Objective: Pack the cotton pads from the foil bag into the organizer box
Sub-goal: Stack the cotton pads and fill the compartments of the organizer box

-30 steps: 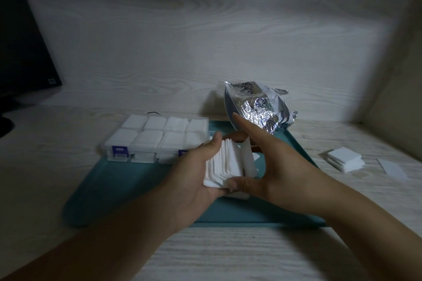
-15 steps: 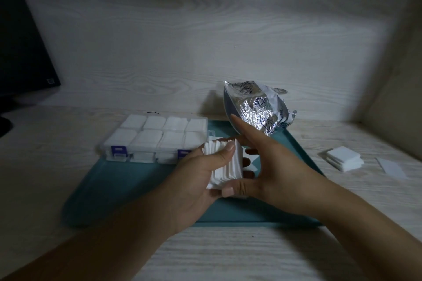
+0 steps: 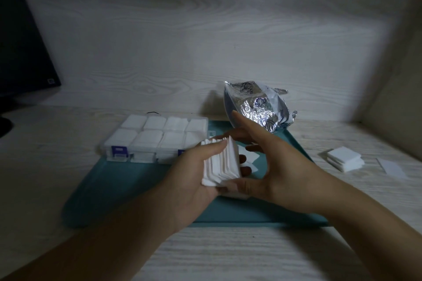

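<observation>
Low in the middle of the frame, both hands close on a stack of cotton pads [image 3: 220,163]: white squares, edges fanned like pages. The left hand [image 3: 194,173] grips it from the left, thumb across the top; the right hand [image 3: 269,166] pinches it from the right, forefinger stretched toward the foil bag [image 3: 257,106]. The stack is held above the teal tray [image 3: 127,189]. To the left, the clear organizer box [image 3: 157,138] sits on the tray's far edge, its compartments white with pads. The crinkled bag stands at the tray's far right corner. Right of the tray, a small pile of pads [image 3: 343,158] lies on the pale tabletop [image 3: 228,255], near a single white sheet [image 3: 391,168].
</observation>
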